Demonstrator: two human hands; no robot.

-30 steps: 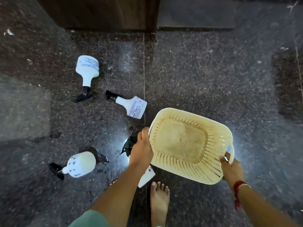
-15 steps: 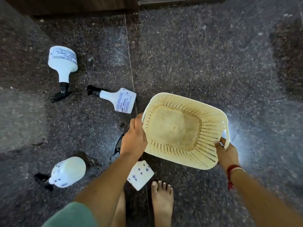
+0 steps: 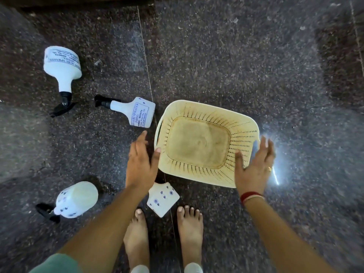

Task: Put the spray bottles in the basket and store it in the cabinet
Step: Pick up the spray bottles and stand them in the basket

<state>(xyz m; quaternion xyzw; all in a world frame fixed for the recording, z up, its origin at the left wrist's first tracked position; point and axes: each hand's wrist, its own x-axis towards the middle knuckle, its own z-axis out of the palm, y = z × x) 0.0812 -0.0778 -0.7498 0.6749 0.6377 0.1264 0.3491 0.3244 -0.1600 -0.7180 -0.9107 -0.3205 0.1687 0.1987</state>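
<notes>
A cream perforated basket [image 3: 244,127] sits upright and empty on the dark stone floor. My left hand [image 3: 140,164] is at its left rim, fingers spread, thumb touching the rim. My right hand [image 3: 254,166] is over its right rim, fingers apart, gripping nothing. Several white spray bottles with black triggers lie on the floor: one at the far left [image 3: 63,67], one beside the basket's top-left corner [image 3: 136,112], one at the lower left [image 3: 75,200], and one partly hidden under my left wrist [image 3: 162,199].
My bare feet [image 3: 190,231] stand just below the basket, with one bottle between them and the basket. A floor joint [image 3: 145,62] runs up from the basket. The dark base of a wooden cabinet [image 3: 78,1] lies along the top edge.
The basket went down onto the floor and both hands let go of its rims, opening. The view shifted slightly downward, showing both feet.
</notes>
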